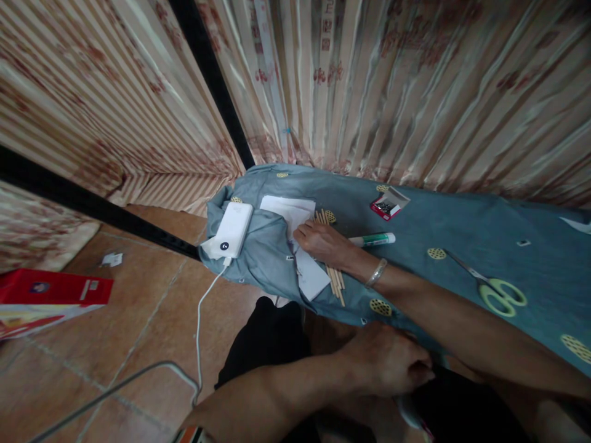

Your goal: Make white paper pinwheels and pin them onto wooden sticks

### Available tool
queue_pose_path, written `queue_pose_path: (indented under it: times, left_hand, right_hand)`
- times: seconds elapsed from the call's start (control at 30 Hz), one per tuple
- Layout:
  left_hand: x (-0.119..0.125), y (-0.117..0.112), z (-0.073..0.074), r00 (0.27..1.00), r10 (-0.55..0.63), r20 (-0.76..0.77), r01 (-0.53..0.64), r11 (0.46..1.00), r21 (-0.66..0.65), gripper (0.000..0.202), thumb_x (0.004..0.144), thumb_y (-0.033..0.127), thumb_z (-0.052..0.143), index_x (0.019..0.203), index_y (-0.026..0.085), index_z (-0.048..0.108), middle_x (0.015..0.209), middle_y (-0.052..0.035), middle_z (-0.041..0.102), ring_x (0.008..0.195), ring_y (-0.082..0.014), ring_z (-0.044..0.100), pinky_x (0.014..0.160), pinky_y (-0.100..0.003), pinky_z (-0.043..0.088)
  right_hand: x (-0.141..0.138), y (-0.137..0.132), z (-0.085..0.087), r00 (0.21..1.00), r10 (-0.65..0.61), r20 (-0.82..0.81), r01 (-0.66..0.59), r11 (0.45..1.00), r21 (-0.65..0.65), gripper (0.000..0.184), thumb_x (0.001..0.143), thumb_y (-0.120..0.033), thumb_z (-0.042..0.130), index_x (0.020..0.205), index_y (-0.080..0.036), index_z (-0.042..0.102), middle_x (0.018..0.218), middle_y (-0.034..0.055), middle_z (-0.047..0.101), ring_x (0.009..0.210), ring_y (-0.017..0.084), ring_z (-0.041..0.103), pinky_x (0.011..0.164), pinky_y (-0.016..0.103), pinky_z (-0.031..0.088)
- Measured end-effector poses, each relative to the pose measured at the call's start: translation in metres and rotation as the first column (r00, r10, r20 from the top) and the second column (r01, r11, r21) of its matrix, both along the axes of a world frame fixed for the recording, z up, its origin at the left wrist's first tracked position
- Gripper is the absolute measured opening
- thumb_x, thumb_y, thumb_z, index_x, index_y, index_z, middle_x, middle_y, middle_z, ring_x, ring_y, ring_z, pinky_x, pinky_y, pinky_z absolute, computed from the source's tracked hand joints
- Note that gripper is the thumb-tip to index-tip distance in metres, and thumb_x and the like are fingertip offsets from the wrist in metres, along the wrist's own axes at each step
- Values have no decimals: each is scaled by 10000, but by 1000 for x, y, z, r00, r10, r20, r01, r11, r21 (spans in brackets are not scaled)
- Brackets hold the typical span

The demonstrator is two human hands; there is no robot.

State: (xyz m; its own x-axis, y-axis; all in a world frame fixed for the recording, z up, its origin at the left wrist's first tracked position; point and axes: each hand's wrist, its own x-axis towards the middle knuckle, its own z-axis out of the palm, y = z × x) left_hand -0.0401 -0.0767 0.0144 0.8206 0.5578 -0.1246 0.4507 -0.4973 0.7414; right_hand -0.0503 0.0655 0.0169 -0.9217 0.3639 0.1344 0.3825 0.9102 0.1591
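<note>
My right hand (321, 243), with a silver bracelet at its wrist, is over white paper sheets (289, 209) on a blue-grey cloth. Its fingers are curled down against the paper; what they hold, if anything, is hidden. Under and beside that hand lie several thin wooden sticks (336, 284). A white and green marker (373, 239) rests just right of it. A folded white paper piece (311, 280) sits below the hand. My left hand (392, 360) is closed in a fist near my dark-clothed knee, below the cloth's front edge, and its inner side is hidden.
A white power bank (234, 229) with a cable lies at the cloth's left end. Scissors (492, 286) with green handles and an open small box (388, 203) of dark bits are to the right. A red box (53, 298) stands on the tiled floor. Curtains hang behind.
</note>
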Motion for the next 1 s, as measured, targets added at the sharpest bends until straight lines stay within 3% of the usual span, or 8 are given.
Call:
queue_pose_path:
  times: [0.27, 0.4, 0.47, 0.6, 0.7, 0.77, 0.87, 1.0]
  left_hand:
    - [-2, 0, -5, 998, 47, 49, -48, 999, 4, 181, 907, 251, 559, 955, 147, 700, 945, -53, 730, 878, -176, 670, 727, -256, 485]
    - [-3, 1, -9, 992, 89, 95, -88, 996, -14, 143, 891, 228, 578, 906, 155, 700, 882, -41, 722, 809, -162, 660, 698, -246, 477]
    - [-2, 2, -10, 984, 123, 129, -121, 992, -22, 128, 883, 215, 594, 885, 148, 703, 848, -42, 716, 778, -155, 653, 692, -240, 474]
    - [-2, 5, -12, 948, 230, 219, -232, 973, -14, 115, 877, 185, 600, 864, 150, 709, 818, -42, 697, 759, -145, 644, 699, -227, 473]
    - [-5, 11, -13, 907, 317, 277, -330, 944, -2, 109, 867, 149, 594, 842, 153, 699, 780, -37, 669, 752, -145, 635, 710, -230, 478]
    - [-9, 16, -14, 876, 364, 316, -379, 925, -13, 117, 885, 174, 582, 846, 153, 690, 790, -38, 658, 760, -147, 634, 719, -239, 487]
    - [-17, 24, -12, 822, 438, 364, -477, 878, 20, 146, 908, 236, 571, 990, 157, 662, 926, -63, 661, 869, -173, 636, 806, -290, 510]
    - [-23, 30, -12, 825, 424, 374, -532, 806, 261, 453, 880, 252, 606, 1313, 177, 497, 1281, -136, 557, 1202, -255, 505, 1012, -436, 438]
  right_hand:
    - [15, 4, 13, 999, -41, -12, 40, 999, -25, 180, 919, -70, 478, 904, -99, 655, 895, 131, 687, 892, 238, 619, 747, 330, 460]
    - [51, 1, 31, 966, -162, -202, 158, 987, -38, 234, 961, -222, 484, 853, -124, 668, 841, 104, 701, 857, 231, 643, 729, 322, 471]
    - [81, -5, 42, 871, -303, -387, 286, 953, -101, 265, 973, -283, 474, 859, -149, 673, 837, 80, 715, 827, 214, 661, 739, 317, 477]
    - [152, -34, 57, 558, -546, -625, 511, 819, -260, 203, 924, -363, 568, 887, -207, 692, 828, 31, 735, 724, 184, 676, 668, 296, 495]
    - [192, -65, 58, 435, -584, -685, 632, 740, -230, 172, 894, -353, 615, 863, -202, 693, 815, 45, 733, 719, 194, 674, 712, 322, 512]
    - [206, -86, 51, 497, -574, -650, 639, 750, -173, 120, 904, -290, 598, 907, -208, 684, 862, 57, 738, 813, 215, 681, 784, 346, 515]
    - [210, -113, 29, 602, -539, -589, 555, 813, -176, 139, 919, -209, 558, 1014, -181, 655, 979, 84, 735, 913, 222, 679, 839, 362, 529]
    - [203, -137, -6, 689, -556, -464, 469, 831, -300, 197, 947, -178, 480, 1064, -151, 636, 1038, 110, 729, 989, 232, 673, 889, 391, 543]
